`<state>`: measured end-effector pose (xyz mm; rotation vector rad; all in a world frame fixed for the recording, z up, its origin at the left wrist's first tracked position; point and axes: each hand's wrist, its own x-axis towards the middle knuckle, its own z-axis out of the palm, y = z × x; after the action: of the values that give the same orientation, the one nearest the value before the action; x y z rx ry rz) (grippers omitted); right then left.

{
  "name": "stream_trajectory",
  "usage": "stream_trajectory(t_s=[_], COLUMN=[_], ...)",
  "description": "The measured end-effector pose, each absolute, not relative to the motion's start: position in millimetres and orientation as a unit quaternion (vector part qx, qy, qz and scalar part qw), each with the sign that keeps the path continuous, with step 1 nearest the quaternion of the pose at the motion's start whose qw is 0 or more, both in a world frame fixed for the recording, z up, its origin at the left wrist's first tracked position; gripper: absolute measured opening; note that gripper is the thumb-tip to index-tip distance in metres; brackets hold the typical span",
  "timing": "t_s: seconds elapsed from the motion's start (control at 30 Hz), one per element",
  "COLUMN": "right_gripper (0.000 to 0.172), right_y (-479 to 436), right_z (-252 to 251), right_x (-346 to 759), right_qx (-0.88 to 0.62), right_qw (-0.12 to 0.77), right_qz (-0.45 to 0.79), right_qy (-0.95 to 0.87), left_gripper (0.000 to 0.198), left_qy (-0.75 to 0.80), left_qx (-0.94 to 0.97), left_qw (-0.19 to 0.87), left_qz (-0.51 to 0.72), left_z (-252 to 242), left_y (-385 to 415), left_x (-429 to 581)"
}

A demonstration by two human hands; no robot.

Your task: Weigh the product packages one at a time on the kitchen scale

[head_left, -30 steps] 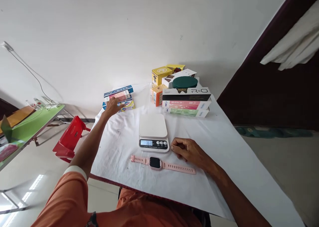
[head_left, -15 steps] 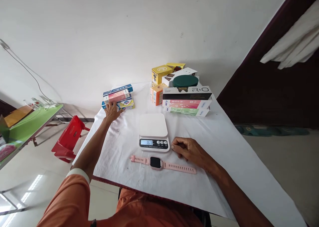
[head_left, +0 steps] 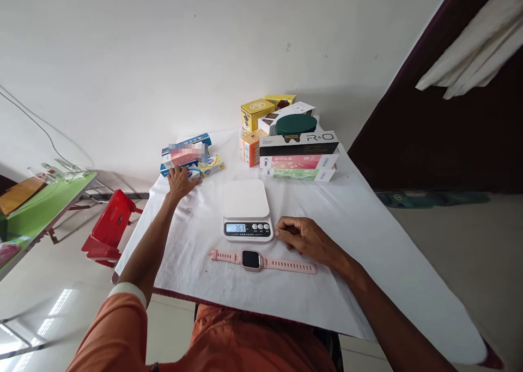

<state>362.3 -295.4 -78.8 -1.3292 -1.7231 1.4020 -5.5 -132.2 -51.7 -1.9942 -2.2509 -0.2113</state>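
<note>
My left hand reaches to a small stack of cartons at the back left. Its fingers are spread against the front of the stack, touching a blue-and-white box; a firm grip does not show. Beside it lies a yellow soap box, set at an angle. Above are a pink box, partly blurred, and a blue carton. My right hand rests on the cloth with curled fingers, just right of a white digital scale reading 363. In front of the scale lies a pink-strapped smartwatch.
At the back right stand a black-and-white carton on pink and green boxes, a dark green round lid, an orange box and a yellow box. Left of the table are a red chair and a green table.
The yellow soap box has turned, its right end swinging away from me. My left hand stays at the stack. The view has shifted slightly; my right hand and the scale reading look unchanged.
</note>
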Motion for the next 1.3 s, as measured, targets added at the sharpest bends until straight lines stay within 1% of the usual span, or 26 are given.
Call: stream_trajectory(t_s=[0.13,0.3,0.37,0.43,0.5,0.67,0.83,0.9,0.97,1.0,1.07,1.17,1.3], right_gripper=[0.027,0.024,0.023,0.022,0.022,0.020,0.020,0.020,0.020,0.019,0.019,0.020,0.020], right_y=[-296,-294,-293,-294,-294,-295,-295,-295,-295,-295,-295,-294,-295], right_z=[-78,-78,-78,-77,-77,-76,-74,-74,-74,-74,-76,-77,-77], right_x=[363,363,363,363,364,363,363,364,364,364,364,364,363], right_qx=[-0.500,-0.488,-0.484,-0.487,-0.491,-0.490,-0.486,-0.484,-0.482,-0.482,-0.482,-0.482,-0.479], right_qw=[0.272,0.272,0.276,0.281,0.282,0.280,0.279,0.282,0.286,0.286,0.285,0.284,0.287], right_qz=[0.523,0.530,0.524,0.519,0.519,0.505,0.497,0.495,0.497,0.499,0.503,0.504,0.510], right_qy=[-0.635,-0.638,-0.645,-0.644,-0.640,-0.653,-0.663,-0.664,-0.662,-0.661,-0.659,-0.658,-0.654], left_gripper=[0.053,0.056,0.056,0.053,0.049,0.049,0.054,0.065,0.073,0.072,0.063,0.052,0.050], left_qy=[-0.745,-0.750,-0.716,-0.650,-0.577,-0.470,-0.470,-0.465,-0.450,-0.442,-0.435,-0.446,-0.434], left_qx=[-0.666,-0.655,-0.687,-0.743,-0.797,-0.873,-0.878,-0.877,-0.873,-0.867,-0.851,-0.833,-0.835], left_qw=[0.019,0.008,0.006,-0.012,-0.040,-0.068,-0.052,-0.071,-0.118,-0.144,-0.177,-0.161,-0.147], left_qz=[-0.031,-0.088,-0.124,-0.162,-0.175,-0.111,-0.075,-0.095,-0.148,-0.180,-0.237,-0.284,-0.306], left_z=[-38,-15,-5,1,4,-4,-14,-10,-1,6,22,44,51], left_y=[-128,-148,-160,-174,-188,-219,-225,-224,-222,-222,-222,-225,-227], left_x=[-3,-7,4,24,52,116,129,122,114,110,103,97,95])
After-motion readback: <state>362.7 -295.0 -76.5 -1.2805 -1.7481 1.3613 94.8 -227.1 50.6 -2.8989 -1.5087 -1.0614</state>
